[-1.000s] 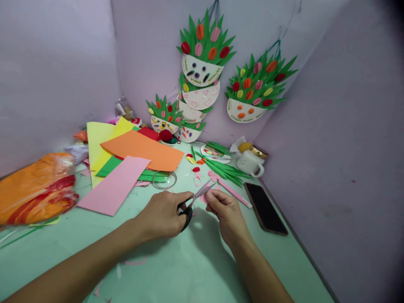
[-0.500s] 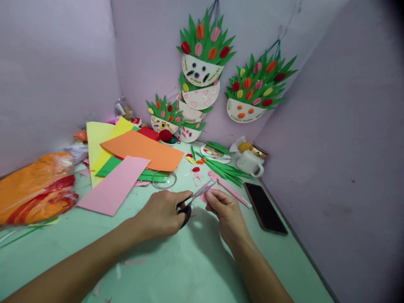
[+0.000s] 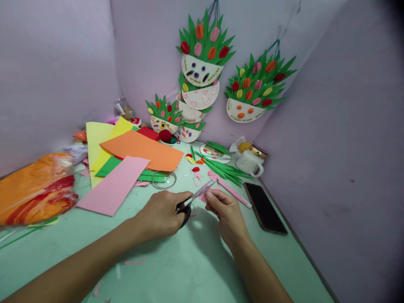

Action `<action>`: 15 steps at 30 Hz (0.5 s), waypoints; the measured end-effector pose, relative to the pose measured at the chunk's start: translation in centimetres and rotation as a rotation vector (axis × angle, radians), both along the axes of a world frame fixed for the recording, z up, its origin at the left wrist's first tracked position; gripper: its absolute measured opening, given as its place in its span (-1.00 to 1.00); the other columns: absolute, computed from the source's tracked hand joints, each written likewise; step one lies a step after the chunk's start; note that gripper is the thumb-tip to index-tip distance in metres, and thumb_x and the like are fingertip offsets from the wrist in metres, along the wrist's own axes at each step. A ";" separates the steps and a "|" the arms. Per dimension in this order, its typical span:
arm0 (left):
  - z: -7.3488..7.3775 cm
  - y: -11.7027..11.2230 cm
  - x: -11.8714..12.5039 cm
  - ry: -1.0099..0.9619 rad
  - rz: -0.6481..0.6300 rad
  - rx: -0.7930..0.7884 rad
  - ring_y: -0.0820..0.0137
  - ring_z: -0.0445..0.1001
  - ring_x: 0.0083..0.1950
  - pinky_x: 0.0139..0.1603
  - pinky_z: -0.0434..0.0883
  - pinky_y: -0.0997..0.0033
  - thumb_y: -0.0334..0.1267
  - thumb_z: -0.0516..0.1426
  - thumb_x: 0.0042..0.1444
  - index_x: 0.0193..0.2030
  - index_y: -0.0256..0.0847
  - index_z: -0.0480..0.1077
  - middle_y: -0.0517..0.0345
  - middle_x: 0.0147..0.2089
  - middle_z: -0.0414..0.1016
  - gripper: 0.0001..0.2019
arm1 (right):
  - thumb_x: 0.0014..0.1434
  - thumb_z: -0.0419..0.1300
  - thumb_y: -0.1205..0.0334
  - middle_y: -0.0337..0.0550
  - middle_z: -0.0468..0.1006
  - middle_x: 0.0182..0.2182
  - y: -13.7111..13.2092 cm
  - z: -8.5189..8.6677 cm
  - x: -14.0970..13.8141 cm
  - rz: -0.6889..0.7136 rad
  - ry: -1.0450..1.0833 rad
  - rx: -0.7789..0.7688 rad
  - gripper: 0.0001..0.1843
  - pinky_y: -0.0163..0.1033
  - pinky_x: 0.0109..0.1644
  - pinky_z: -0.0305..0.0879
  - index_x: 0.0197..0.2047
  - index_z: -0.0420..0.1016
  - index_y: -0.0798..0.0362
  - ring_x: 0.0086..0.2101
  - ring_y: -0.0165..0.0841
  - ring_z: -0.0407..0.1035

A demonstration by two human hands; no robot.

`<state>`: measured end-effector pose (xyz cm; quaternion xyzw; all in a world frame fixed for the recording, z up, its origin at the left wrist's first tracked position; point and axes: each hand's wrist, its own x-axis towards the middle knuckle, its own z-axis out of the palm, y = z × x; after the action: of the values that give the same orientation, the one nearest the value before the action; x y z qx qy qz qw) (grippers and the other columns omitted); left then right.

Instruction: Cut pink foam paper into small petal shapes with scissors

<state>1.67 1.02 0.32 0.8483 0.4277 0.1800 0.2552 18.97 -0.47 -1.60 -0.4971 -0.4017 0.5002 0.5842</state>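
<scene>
My left hand (image 3: 162, 214) is closed round the black handles of a pair of scissors (image 3: 195, 198), whose silver blades point up and right. My right hand (image 3: 229, 216) pinches a small pink paper piece (image 3: 206, 196) right at the blades. Both hands hover low over the pale green table (image 3: 189, 265), close together near its middle. Small pink, red and yellow paper cut-outs (image 3: 196, 170) lie just beyond the blade tips.
Orange, yellow, green and pink paper sheets (image 3: 126, 164) lie at the left, beside an orange plastic bag (image 3: 34, 189). A clear tape ring (image 3: 164, 179), green paper leaves (image 3: 225, 168), a pink pen (image 3: 233, 192), a white mug (image 3: 251, 163) and a black phone (image 3: 264, 207) sit right. Paper flower baskets (image 3: 202, 63) hang on the wall.
Almost nothing differs; the scissors and the hands have shifted only slightly while staying at the pink piece.
</scene>
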 end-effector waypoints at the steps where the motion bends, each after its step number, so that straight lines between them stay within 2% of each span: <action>1: 0.0 0.0 0.0 0.006 0.000 0.005 0.43 0.31 -0.45 -0.46 0.10 0.52 -0.37 -0.02 -0.06 -0.30 -0.09 0.36 0.29 -0.50 0.37 -0.79 | -0.20 0.36 0.12 -0.32 0.37 -0.65 0.0 -0.1 0.0 -0.009 0.013 0.001 -0.81 -0.31 -0.42 0.15 -0.54 0.55 0.06 -0.56 -0.47 0.18; 15: -0.1 0.2 -0.2 0.033 0.004 0.014 0.43 0.33 -0.45 -0.45 0.13 0.51 -0.38 -0.02 -0.06 -0.27 -0.06 0.37 0.31 -0.49 0.38 -0.76 | -0.22 0.38 0.12 -0.32 0.40 -0.62 0.2 -0.6 0.3 -0.034 0.041 0.015 -0.81 -0.32 -0.40 0.17 -0.52 0.56 0.04 -0.55 -0.48 0.20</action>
<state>1.52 1.23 0.19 0.8520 0.4322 0.1695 0.2421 19.25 -0.26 -2.18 -0.4891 -0.3846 0.4973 0.6046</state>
